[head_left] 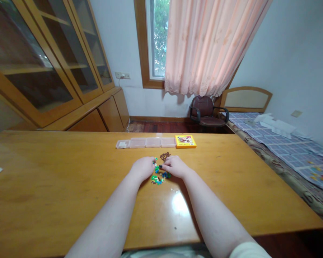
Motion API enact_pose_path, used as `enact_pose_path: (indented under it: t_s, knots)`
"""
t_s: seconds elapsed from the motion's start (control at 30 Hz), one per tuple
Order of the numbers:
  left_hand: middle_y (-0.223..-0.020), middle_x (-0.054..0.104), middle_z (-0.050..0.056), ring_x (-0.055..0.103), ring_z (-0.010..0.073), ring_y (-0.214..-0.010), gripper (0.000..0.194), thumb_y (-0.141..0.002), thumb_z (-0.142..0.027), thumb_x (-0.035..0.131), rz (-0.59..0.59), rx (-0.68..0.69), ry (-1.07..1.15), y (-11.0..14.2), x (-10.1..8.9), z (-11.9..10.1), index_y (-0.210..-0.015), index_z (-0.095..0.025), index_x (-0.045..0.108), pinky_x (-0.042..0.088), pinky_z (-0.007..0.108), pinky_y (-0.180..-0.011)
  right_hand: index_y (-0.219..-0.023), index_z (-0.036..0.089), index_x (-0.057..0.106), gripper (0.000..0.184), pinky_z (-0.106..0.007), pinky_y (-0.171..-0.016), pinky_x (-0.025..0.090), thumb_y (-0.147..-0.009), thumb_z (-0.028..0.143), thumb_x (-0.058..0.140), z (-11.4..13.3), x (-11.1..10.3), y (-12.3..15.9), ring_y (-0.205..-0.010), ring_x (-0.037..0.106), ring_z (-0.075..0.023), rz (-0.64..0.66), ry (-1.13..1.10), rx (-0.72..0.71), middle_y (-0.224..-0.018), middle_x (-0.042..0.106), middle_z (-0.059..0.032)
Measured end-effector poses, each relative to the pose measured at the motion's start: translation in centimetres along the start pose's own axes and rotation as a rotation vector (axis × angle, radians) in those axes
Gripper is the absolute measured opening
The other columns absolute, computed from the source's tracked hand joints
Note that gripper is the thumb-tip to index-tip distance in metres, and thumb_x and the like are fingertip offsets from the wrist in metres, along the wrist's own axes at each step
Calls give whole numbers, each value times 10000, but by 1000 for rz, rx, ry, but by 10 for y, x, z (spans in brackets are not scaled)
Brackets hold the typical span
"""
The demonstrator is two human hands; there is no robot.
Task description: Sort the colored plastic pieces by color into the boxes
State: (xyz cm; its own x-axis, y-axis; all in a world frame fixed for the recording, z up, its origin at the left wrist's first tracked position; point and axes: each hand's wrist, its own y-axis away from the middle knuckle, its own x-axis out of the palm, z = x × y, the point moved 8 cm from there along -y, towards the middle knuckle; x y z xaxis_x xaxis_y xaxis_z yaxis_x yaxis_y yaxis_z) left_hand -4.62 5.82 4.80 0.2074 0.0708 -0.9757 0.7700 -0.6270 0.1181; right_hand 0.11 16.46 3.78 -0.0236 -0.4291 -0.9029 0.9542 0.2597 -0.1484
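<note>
- Our left hand (144, 167) rests at the left edge of the bricks (156, 179), its back up and its fingers (153, 161) curled inward; the tips reach the small green and white bits there. We cannot tell whether they grip one, nor how wide the gap to the thumb is.
- Our right hand (176, 166) comes in from the other side, with the index finger reaching left and the other fingers bent. Its tip is at a small dark piece (160, 166) and seems to touch it. We cannot tell whether that piece is pinched, because the thumb is not clear to us.
- The bricks lie loose on the table (70, 182), between our hands and a little nearer to us. We see green, blue, white and a few brown ones, tiny and scattered close together; single shapes are too small to make out.
- The brown pieces (165, 156) form their own heap, just beyond the right fingertips and apart from the bricks.
- Farther off we see a row of clear trays (153, 142), the leftmost with something small and white in it.
- A yellow box (185, 142) with a printed top lies flat at the right end of the row, just beside it.
</note>
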Motion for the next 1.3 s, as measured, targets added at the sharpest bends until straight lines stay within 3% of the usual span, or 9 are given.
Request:
enact_pose_path:
  t_s: [0.2,0.4,0.57,0.7,0.9,1.1,1.3]
  knots:
    - [-792,706,33,614,180,-726,251,-740,-257,463,113,151,125,6,5,-9,-763,-238,712,417,243,-659,-732,169,701,396,-236,-643,299,-924,353,408,-20,-10,1,-703,525,-133,-100,16,160,-741,648,-43]
    - [-740,707,8,605,161,-677,228,-702,-302,534,277,165,253,7,23,-12,-776,-231,737,415,220,-639,-687,152,709,410,-224,-624,311,-910,352,428,-14,-7,1,-660,514,-128,-54,-136,118,-628,613,-27]
    - [-851,720,-16,620,159,-749,297,-706,-240,493,230,179,242,3,21,-12,-876,-280,734,424,217,-678,-660,140,698,402,-223,-575,303,-888,374,465,-17,1,3,-589,487,-113,16,-230,172,-589,599,-21]
    - [-816,718,-24,618,152,-733,281,-694,-232,492,242,194,246,6,20,-13,-829,-274,735,429,213,-675,-634,137,679,398,-222,-510,265,-864,397,485,-25,3,6,-500,434,-93,28,-247,247,-513,538,5]
    - [-751,715,-10,620,160,-693,262,-698,-291,516,338,185,264,13,26,-20,-820,-259,745,436,222,-645,-636,135,673,355,-217,-511,267,-846,360,496,-20,0,7,-517,422,-92,27,-277,220,-525,529,11]
    - [-866,727,-12,633,167,-770,286,-724,-278,506,292,140,209,10,20,-14,-893,-283,737,446,227,-728,-592,141,636,322,-216,-538,282,-835,291,485,-12,4,4,-540,434,-90,38,-288,127,-543,530,19]
    - [-928,724,6,638,183,-827,299,-728,-252,496,226,127,170,9,12,-12,-904,-282,735,447,236,-747,-586,151,629,368,-226,-548,265,-863,324,461,-23,-1,2,-549,436,-97,-43,-152,169,-558,552,7]
